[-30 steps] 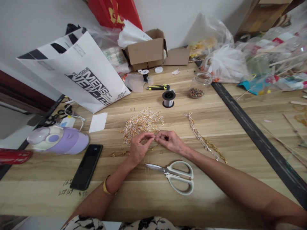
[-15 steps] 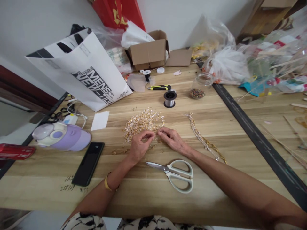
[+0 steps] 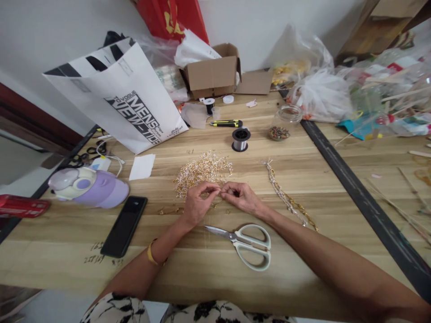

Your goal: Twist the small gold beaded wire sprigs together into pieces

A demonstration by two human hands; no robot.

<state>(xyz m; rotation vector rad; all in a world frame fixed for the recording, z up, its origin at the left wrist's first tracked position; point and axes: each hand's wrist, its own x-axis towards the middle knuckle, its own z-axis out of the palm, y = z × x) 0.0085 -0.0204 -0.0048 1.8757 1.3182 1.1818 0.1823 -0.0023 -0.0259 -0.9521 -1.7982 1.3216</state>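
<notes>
My left hand (image 3: 199,202) and my right hand (image 3: 241,197) meet fingertip to fingertip over the table, both closed in a pinch. What sits between the fingertips is too small to make out. Just beyond them lies a loose pile of small gold and clear beads (image 3: 202,170). A thin gold chain (image 3: 171,211) runs along the table by my left hand and partly beneath both hands. Scissors with pale handles (image 3: 252,244) lie nearer to me, blades pointing left. To the right of my right hand rest silver and gold chains (image 3: 284,195), stretched out side by side.
A wire spool (image 3: 240,140), a yellow-black utility knife (image 3: 226,123) and a glass jar of beads (image 3: 283,125) stand behind the pile. At left are a phone (image 3: 124,226), a purple bottle (image 3: 90,187) and a white paper bag (image 3: 117,98). Plastic bags (image 3: 321,96) crowd the back right.
My right fingertips have come closer to the left ones and now touch or nearly touch them. The whole view has shifted slightly; objects on the table stay put.
</notes>
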